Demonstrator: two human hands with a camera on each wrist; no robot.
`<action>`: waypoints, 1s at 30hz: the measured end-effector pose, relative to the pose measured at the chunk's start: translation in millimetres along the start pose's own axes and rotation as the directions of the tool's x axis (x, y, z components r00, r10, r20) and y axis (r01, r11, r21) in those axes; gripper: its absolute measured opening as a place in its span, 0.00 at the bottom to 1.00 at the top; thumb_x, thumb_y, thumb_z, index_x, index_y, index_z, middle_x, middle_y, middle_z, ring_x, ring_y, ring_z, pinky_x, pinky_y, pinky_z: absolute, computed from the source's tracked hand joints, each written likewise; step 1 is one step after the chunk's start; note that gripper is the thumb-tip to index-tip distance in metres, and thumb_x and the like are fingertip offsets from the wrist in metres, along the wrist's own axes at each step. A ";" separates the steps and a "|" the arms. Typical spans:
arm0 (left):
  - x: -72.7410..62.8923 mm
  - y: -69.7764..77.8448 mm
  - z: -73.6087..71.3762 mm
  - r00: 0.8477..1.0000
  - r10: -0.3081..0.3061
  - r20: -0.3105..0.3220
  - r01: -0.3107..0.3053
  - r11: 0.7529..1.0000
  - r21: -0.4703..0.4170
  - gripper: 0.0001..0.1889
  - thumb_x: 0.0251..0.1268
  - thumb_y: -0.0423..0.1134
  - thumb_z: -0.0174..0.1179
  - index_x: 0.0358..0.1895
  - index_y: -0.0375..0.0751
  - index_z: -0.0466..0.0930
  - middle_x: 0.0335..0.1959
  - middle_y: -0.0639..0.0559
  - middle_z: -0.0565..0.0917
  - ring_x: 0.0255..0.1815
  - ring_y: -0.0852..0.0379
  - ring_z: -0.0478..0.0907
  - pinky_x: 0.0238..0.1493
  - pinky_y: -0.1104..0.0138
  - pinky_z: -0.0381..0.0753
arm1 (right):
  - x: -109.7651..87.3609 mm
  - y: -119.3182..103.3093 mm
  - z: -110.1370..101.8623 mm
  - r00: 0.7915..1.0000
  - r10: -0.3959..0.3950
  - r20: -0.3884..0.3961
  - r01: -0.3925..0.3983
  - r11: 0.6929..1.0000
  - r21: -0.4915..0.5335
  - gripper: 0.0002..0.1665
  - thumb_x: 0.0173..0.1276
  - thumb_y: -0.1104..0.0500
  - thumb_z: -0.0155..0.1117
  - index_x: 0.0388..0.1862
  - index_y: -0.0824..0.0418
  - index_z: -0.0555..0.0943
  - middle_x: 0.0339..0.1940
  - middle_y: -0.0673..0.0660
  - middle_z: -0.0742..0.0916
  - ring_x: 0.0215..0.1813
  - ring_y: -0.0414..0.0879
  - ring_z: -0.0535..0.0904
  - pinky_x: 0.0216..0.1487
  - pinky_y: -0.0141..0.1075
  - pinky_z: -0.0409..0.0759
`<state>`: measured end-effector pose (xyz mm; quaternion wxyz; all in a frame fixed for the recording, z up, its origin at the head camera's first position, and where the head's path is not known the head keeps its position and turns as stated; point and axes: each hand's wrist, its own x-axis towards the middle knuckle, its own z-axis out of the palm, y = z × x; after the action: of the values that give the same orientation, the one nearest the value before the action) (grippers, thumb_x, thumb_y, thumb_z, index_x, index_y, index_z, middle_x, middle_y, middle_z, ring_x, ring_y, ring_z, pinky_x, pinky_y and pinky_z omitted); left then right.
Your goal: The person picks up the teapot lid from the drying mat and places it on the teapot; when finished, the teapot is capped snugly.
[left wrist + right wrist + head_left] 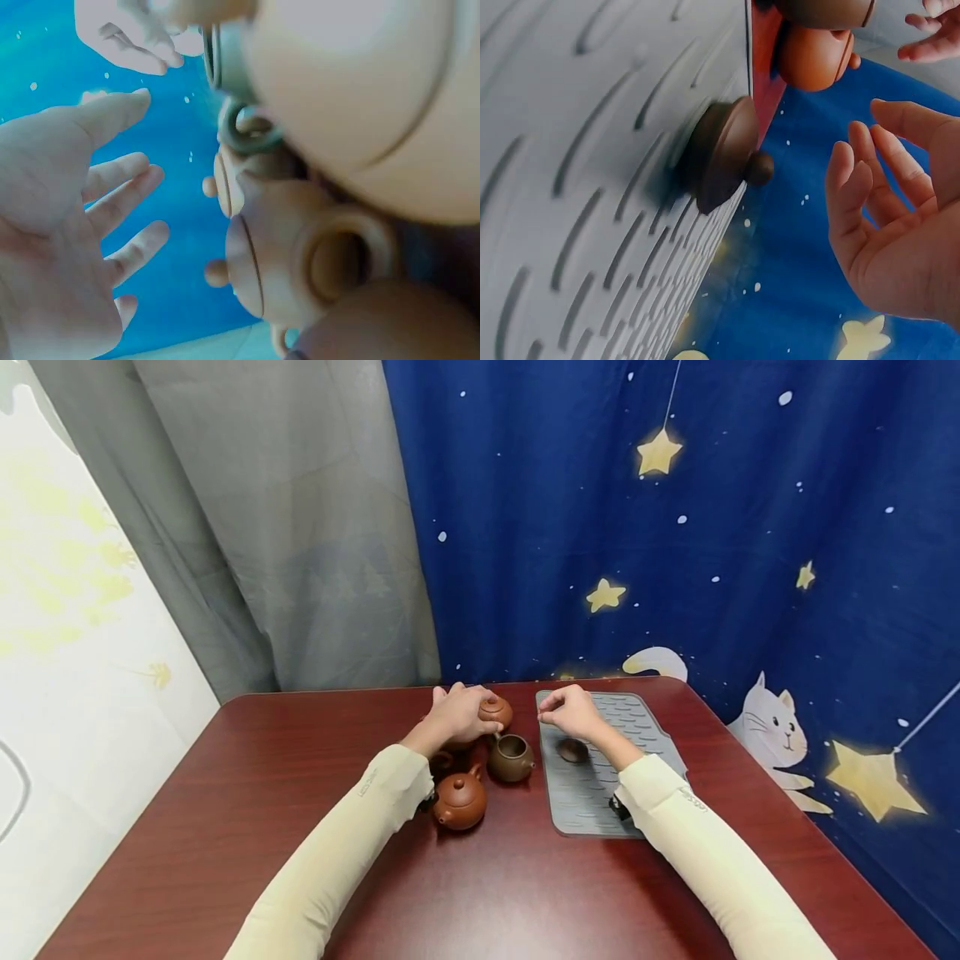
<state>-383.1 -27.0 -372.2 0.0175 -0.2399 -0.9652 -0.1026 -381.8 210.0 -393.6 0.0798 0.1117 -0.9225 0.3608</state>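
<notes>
My left hand is held over a cluster of clay teapots, its fingers loosely spread and nothing in them. Under its wrist a brown teapot is mostly hidden in the head view. Just past the fingertips stands a reddish-brown teapot with its lid on. An olive-brown teapot sits lidless to the right, its mouth showing. Above the grey mat, my right hand hangs with loosely bent fingers, holding nothing. Below it a dark brown lid lies on the mat, knob up.
An orange-brown teapot with its lid on stands nearest me, close to my left sleeve. The dark red table ends at a blue starry curtain behind. Raised ridges cover the mat at right.
</notes>
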 end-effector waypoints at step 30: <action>-23.7 11.9 31.1 0.992 0.105 0.065 -0.098 0.990 -0.105 0.29 0.58 0.56 0.70 0.63 0.57 0.77 0.65 0.60 0.77 0.61 0.50 0.69 0.61 0.45 0.58 | -43.1 46.1 -16.4 0.997 0.061 0.049 -0.061 0.998 -0.010 0.09 0.58 0.65 0.74 0.38 0.67 0.88 0.37 0.60 0.88 0.40 0.51 0.80 0.34 0.38 0.77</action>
<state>-356.0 -21.2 -402.4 -0.0237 -0.2928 -0.9453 -0.1418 -351.4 260.5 -421.4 0.0464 0.0920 -0.9287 0.3562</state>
